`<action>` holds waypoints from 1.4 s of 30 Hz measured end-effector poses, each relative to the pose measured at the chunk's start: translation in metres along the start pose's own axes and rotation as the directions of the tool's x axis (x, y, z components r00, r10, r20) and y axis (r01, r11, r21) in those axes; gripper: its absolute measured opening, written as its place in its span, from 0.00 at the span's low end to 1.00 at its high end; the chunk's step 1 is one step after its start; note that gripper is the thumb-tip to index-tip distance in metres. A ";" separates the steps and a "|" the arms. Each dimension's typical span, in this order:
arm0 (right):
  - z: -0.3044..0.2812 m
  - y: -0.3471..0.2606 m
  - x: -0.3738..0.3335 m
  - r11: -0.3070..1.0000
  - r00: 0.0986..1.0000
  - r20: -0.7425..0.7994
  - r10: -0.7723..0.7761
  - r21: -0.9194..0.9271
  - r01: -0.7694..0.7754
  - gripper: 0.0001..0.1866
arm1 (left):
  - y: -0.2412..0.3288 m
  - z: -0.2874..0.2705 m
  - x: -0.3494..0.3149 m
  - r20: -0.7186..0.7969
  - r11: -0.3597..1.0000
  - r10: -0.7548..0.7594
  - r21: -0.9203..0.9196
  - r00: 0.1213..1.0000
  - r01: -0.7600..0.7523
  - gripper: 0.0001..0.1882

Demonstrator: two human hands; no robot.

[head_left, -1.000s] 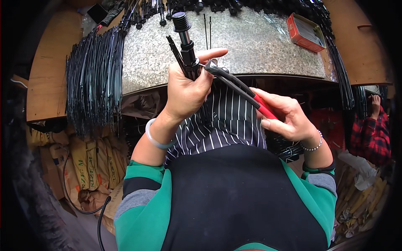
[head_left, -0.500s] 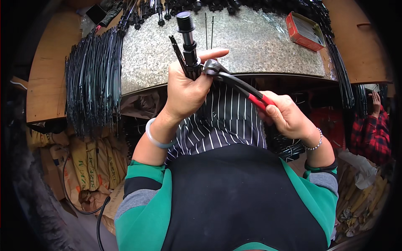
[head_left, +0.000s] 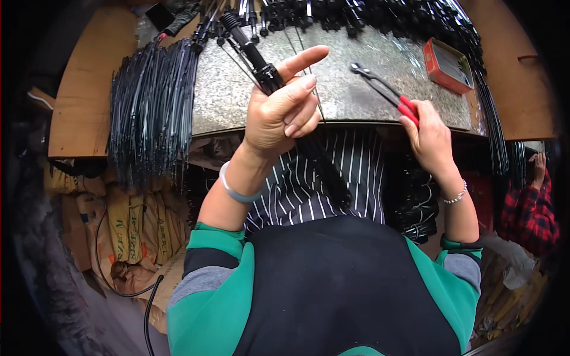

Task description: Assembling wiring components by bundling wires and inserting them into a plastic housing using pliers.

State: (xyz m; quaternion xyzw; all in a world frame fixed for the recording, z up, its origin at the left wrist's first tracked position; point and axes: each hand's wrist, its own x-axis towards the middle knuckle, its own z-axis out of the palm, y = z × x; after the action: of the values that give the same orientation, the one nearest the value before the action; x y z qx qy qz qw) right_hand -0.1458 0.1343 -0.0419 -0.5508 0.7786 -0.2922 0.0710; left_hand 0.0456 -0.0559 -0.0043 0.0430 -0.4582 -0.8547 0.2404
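Observation:
My left hand (head_left: 279, 115) is closed around a black umbrella frame (head_left: 253, 57), its index finger stretched out to the right. The frame is tilted, its ridged top end up and to the left, and its lower part runs below the hand over the striped cloth on my lap. Several thin ribs stick out beside the shaft. In my right hand (head_left: 432, 136) is a pair of red-handled pliers (head_left: 409, 105), gripped by the handles. The pliers' dark jaws point up and left over the speckled worktop (head_left: 338, 101), apart from the frame.
A thick bundle of black rods (head_left: 151, 113) hangs over the table edge at left. More black frame parts (head_left: 392, 15) line the back. An open red box (head_left: 448, 66) stands at the right. Beyond it, another person's checked sleeve (head_left: 528, 213) shows at far right.
The pliers have come away from the umbrella frame and moved right with my right hand. My left hand has turned, tilting the frame's top further left, and its index finger now points up and right.

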 end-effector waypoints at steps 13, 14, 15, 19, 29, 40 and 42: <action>0.028 -0.052 -0.047 0.706 0.981 0.165 -0.105 0.707 -0.043 0.36 | -0.017 0.017 0.018 -0.107 0.967 0.250 0.075 0.962 -0.243 0.23; 0.012 -0.044 -0.056 0.734 0.976 0.215 -0.015 0.665 -0.136 0.34 | -0.014 0.023 0.020 -0.142 0.941 0.331 0.131 0.933 -0.313 0.23; 0.001 -0.030 -0.063 0.883 0.998 -0.062 -0.008 0.467 0.036 0.31 | -0.005 0.026 0.020 -0.182 0.900 0.422 0.204 0.888 -0.386 0.24; -0.060 0.038 -0.067 0.804 0.687 -0.455 0.567 0.485 -0.343 0.27 | 0.014 -0.016 0.009 -0.191 0.842 0.452 0.415 0.871 -0.345 0.24; -0.112 0.176 -0.091 0.374 0.757 -0.416 0.504 -0.685 -0.625 0.31 | -0.023 -0.006 0.017 0.016 0.743 0.128 0.661 0.992 -0.106 0.17; -0.107 0.215 -0.090 0.210 0.810 -0.431 0.397 -0.817 -0.537 0.33 | 0.060 -0.121 0.031 -0.307 -0.332 0.362 0.840 0.880 0.430 0.20; -0.108 0.219 -0.081 0.028 0.794 -0.470 0.384 -0.854 -0.519 0.33 | 0.092 -0.159 0.026 -0.390 -0.457 0.474 0.658 0.790 0.599 0.21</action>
State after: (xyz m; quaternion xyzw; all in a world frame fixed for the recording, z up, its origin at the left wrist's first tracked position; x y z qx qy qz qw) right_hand -0.3405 0.2963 -0.0877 -0.1761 0.9161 0.2673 -0.2415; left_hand 0.1040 -0.2313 -0.0181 0.5264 -0.8375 0.0305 0.1432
